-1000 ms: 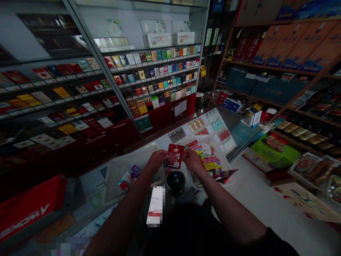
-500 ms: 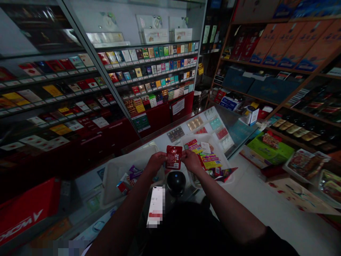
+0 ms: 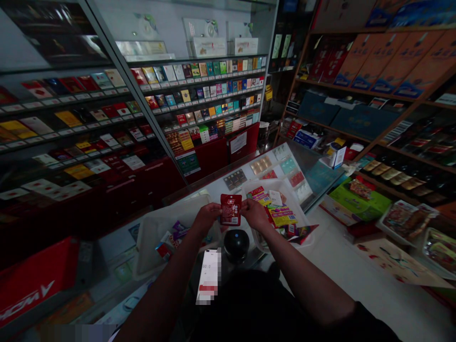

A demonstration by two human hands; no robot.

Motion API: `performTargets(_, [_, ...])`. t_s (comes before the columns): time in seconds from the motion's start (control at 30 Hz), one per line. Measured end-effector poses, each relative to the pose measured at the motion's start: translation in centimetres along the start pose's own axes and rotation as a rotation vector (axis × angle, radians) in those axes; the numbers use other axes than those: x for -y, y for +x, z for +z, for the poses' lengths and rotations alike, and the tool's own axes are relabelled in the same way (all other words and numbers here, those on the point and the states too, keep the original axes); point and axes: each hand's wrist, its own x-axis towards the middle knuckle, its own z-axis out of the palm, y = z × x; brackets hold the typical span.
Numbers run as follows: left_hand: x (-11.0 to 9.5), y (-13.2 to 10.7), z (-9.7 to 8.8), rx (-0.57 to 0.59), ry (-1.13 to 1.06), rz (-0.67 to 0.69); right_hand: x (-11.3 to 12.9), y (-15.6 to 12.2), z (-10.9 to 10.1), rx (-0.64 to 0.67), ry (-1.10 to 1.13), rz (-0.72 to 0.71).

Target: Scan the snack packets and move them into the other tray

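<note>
A small red snack packet [image 3: 231,210] is held upright between both hands, its printed side with a barcode toward me. My left hand [image 3: 208,216] pinches its left edge, and my right hand [image 3: 254,214] pinches the right edge. Just below the packet stands a black rounded device [image 3: 236,243], perhaps a scanner. Under my left forearm a white plastic bin [image 3: 146,242] holds a few small wrapped snacks [image 3: 180,230]. Beside my right hand, a second white bin [image 3: 301,216] is filled with colourful snack packets [image 3: 281,214].
A lit phone [image 3: 208,275] lies near my body. The glass counter [image 3: 309,178] shows cigarette packs inside. Shelves of cigarette packs [image 3: 210,90] line the wall ahead. On the right are wooden shelves with boxes [image 3: 381,61] and a green carton [image 3: 359,197]. A red box [image 3: 39,280] sits at lower left.
Both hands and the red packet have shifted very slightly to the left. The grip on it is unchanged.
</note>
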Motion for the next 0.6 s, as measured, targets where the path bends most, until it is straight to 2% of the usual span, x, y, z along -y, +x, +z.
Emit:
performTargets(0.33, [1.2,0.4,0.0,-0.018,-0.061,-0.051,0.3,-0.2,-0.1,-0.039,-0.060,-0.024])
performTargets(0.6, [1.1,0.9,0.0,-0.015,-0.031,0.010,-0.6,0.5,0.2,-0.018,0.062,-0.007])
